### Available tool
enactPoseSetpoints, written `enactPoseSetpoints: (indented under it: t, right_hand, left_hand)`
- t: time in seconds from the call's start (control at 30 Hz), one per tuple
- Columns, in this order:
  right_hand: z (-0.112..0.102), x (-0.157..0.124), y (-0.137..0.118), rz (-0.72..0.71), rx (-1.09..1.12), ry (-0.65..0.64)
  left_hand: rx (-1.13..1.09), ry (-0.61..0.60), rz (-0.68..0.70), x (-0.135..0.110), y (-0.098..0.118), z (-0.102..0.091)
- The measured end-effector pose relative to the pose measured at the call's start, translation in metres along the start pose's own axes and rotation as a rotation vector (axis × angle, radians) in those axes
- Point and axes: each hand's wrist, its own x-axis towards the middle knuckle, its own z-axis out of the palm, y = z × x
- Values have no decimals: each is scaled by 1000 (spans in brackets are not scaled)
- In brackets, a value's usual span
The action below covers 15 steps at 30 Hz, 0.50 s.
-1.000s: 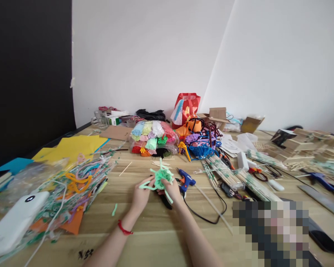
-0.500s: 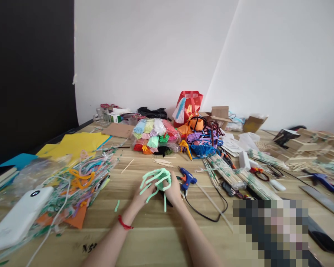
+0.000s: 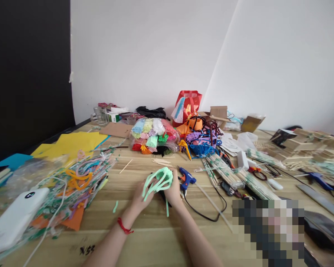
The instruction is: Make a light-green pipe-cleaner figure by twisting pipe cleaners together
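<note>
Head view: your right hand [image 3: 173,191] has its fingers pinched on the green fuzzy-stick bundle [image 3: 166,176], above the wooden table [image 3: 144,237]. Its long axis slants, strands curving leftward and toward you. Your left hand's [image 3: 143,195] fingers are partly hidden; I cannot tell their state. Behind rises a white wall [image 3: 156,55].

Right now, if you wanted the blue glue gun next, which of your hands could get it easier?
Right hand, I think: it's closer to the blue glue gun. The left hand is farther away. Both are at the green fuzzy stems, though.
</note>
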Motion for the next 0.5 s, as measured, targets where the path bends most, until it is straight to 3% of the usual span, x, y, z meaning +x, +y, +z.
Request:
enactPoseSetpoints:
  t: [0.5]
  right_hand:
    - [5, -7, -13, 18, -79, 84]
  left_hand:
    - [59, 55, 27, -4, 9, -5]
